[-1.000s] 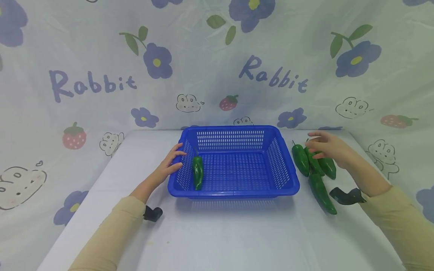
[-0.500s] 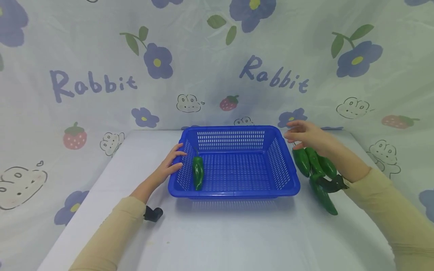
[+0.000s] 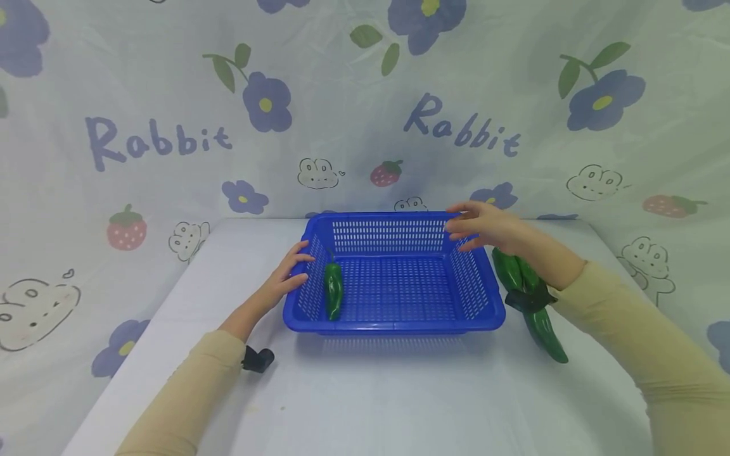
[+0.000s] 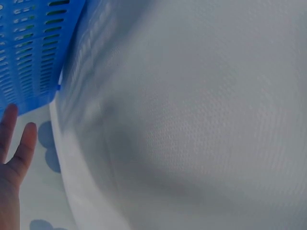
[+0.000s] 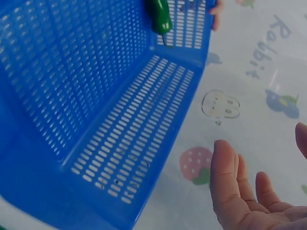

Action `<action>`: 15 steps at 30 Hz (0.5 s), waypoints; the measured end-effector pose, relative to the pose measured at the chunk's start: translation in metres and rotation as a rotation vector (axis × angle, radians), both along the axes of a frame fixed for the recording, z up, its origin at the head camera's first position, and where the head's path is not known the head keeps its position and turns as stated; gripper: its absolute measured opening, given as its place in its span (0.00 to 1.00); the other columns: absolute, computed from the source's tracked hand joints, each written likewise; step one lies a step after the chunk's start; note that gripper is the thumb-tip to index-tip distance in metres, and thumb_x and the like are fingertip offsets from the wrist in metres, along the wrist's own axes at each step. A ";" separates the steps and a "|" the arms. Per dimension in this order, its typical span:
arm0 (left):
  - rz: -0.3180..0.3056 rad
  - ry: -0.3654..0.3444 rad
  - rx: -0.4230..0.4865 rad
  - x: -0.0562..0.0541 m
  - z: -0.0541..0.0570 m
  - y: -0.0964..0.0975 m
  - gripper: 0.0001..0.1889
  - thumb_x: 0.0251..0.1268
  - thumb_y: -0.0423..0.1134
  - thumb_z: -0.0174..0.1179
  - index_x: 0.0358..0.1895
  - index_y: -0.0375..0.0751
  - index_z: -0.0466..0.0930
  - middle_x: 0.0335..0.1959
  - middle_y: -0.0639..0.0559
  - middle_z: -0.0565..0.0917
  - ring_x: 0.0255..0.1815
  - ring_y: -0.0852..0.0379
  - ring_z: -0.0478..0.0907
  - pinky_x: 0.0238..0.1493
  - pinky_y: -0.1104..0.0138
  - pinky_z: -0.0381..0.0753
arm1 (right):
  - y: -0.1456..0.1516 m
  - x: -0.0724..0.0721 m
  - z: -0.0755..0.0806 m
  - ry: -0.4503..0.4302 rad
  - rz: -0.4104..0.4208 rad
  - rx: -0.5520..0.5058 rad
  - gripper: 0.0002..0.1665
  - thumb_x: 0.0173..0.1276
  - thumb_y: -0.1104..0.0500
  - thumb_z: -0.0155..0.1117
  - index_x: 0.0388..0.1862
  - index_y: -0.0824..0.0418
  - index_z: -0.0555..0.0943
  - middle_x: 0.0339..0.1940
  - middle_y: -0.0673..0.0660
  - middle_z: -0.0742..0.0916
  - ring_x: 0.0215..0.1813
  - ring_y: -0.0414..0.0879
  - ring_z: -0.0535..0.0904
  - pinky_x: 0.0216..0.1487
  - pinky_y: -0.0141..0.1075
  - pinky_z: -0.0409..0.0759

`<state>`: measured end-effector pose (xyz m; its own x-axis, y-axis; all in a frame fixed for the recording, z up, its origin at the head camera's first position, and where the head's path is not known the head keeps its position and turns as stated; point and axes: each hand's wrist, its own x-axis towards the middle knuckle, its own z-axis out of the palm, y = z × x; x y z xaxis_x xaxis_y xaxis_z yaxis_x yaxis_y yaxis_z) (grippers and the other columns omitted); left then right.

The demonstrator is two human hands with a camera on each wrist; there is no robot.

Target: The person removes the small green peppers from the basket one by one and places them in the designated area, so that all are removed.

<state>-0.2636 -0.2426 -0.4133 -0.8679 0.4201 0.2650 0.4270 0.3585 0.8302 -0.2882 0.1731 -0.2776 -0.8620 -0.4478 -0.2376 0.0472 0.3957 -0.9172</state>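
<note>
A blue plastic basket with slotted walls stands in the middle of the white table. My left hand rests at its left rim, fingers lying over the edge. Inside, along the left wall, lies one green chili pepper; its stem end shows in the right wrist view. My right hand hovers over the back right corner of the basket with loosely spread fingers and holds nothing. Right of the basket lie several green chili peppers, partly hidden by my right forearm. One of them points toward the front.
Behind the table hangs a pale curtain printed with flowers and rabbits. A black wrist mount sticks out from my left sleeve, and another black mount on the right sits above the peppers.
My right hand has moved left from above the loose peppers to the basket's back right corner, empty throughout. The left hand and the basket have stayed in place.
</note>
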 end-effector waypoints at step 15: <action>0.007 -0.031 -0.001 -0.001 0.000 0.000 0.20 0.61 0.34 0.46 0.56 0.33 0.64 0.73 0.40 0.43 0.72 0.37 0.34 0.63 0.35 0.41 | -0.051 -0.007 -0.016 -0.015 0.005 -0.028 0.36 0.63 0.60 0.59 0.67 0.63 0.56 0.60 0.68 0.70 0.61 0.63 0.69 0.53 0.51 0.75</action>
<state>-0.2642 -0.2429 -0.4131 -0.8785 0.4146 0.2372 0.3983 0.3620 0.8428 -0.2947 0.1224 -0.2933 -0.8562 -0.4587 -0.2377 0.0591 0.3701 -0.9271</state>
